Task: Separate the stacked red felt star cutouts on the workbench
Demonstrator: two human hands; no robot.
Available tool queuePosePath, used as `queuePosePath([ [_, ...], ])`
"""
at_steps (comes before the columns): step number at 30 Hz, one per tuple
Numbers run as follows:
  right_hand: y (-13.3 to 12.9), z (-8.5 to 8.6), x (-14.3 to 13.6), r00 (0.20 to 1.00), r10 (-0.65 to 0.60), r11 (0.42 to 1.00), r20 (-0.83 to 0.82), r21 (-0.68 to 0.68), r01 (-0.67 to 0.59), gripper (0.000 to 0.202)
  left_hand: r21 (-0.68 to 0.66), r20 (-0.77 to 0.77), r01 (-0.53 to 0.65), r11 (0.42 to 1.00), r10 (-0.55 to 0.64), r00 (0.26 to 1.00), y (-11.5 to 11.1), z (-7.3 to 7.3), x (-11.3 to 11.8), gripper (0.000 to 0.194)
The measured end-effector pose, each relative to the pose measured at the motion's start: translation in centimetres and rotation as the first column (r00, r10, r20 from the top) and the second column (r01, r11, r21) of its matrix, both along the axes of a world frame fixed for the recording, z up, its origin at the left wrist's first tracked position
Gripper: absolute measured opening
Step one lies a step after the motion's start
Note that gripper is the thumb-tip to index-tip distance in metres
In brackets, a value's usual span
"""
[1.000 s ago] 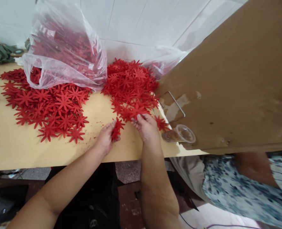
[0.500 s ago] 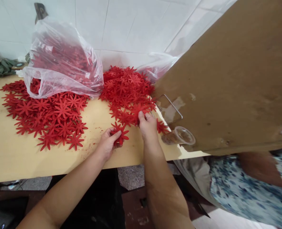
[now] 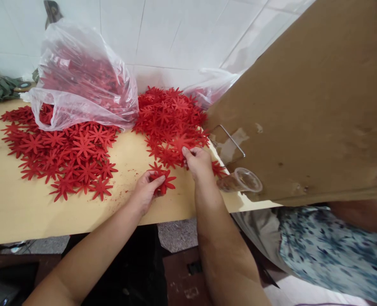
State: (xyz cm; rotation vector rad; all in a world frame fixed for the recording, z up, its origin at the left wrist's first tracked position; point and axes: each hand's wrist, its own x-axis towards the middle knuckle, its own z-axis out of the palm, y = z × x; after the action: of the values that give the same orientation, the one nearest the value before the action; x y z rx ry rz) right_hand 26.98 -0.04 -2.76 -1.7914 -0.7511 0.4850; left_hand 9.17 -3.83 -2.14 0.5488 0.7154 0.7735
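Observation:
Near the table's front edge, my left hand (image 3: 146, 191) pinches red flower-shaped pieces (image 3: 165, 182) between thumb and fingers. My right hand (image 3: 197, 161) is to the right and a little farther back, closed at the front of the middle pile of red flower pieces (image 3: 165, 112), thumb and finger on a red piece (image 3: 182, 143) there. A wider pile of the same pieces (image 3: 63, 157) lies on the left. Behind and partly on it sits a clear plastic bag (image 3: 86, 80) full of red pieces.
A large brown cardboard sheet (image 3: 316, 106) leans over the right side, with a wire handle (image 3: 231, 138) and a clear plastic cup (image 3: 247, 180) beside it. Another bag (image 3: 210, 87) stands by the wall. At lower right is a person in patterned clothing (image 3: 331, 246).
My right hand has shifted slightly, its thumb a little farther left on the pile. The piece in my left hand has turned and sits slightly farther right. The person's arm at right has moved.

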Motion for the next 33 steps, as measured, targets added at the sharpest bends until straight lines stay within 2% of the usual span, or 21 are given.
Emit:
queuePosePath([
  [4, 0.3, 0.2, 0.3, 0.992, -0.002, 1.0, 0.127, 0.025, -0.001, 0.037, -0.011, 0.0, -0.006, 1.0, 0.006, 1.0, 0.0, 0.1, 0.0, 0.026],
  [7, 0.4, 0.7, 0.1, 1.0, 0.023, 0.999, 0.021, 0.04, -0.024, 0.037, -0.014, -0.011, -0.008, 1.0, 0.008, 1.0, 0.0, 0.1, 0.0, 0.025],
  [10, 0.5, 1.1, -0.2, 0.978, 0.102, 0.994, -0.183, 0.063, -0.091, 0.024, -0.014, -0.013, -0.008, 1.0, 0.008, 1.0, 0.0, 0.2, 0.0, 0.024],
  [12, 0.5, 1.3, -0.4, 0.96, 0.127, 0.991, -0.251, 0.079, -0.11, 0.019, -0.019, -0.019, -0.009, 1.0, 0.008, 1.0, 0.0, 0.2, 0.1, 0.023],
  [19, 0.7, 1.8, -0.5, 0.984, 0.09, 0.996, -0.155, 0.03, -0.086, 0.028, -0.028, -0.034, -0.008, 1.0, 0.007, 0.999, 0.0, 0.2, 0.1, 0.023],
  [25, 1.2, 1.5, -0.1, 0.988, 0.043, 0.993, -0.149, 0.115, -0.026, 0.03, -0.028, -0.033, -0.014, 0.999, 0.014, 0.999, -0.1, 0.3, 0.0, 0.022],
  [28, 1.1, 1.7, -0.1, 0.974, 0.073, 0.989, -0.216, 0.14, -0.043, 0.023, -0.029, -0.034, -0.011, 1.0, 0.01, 0.999, -0.1, 0.3, 0.0, 0.019],
  [33, 0.4, 2.6, -1.1, 0.896, 0.16, 0.978, -0.413, 0.189, -0.087, 0.028, -0.064, -0.036, -0.018, 0.998, 0.016, 0.999, 0.0, 0.3, 0.0, 0.016],
])
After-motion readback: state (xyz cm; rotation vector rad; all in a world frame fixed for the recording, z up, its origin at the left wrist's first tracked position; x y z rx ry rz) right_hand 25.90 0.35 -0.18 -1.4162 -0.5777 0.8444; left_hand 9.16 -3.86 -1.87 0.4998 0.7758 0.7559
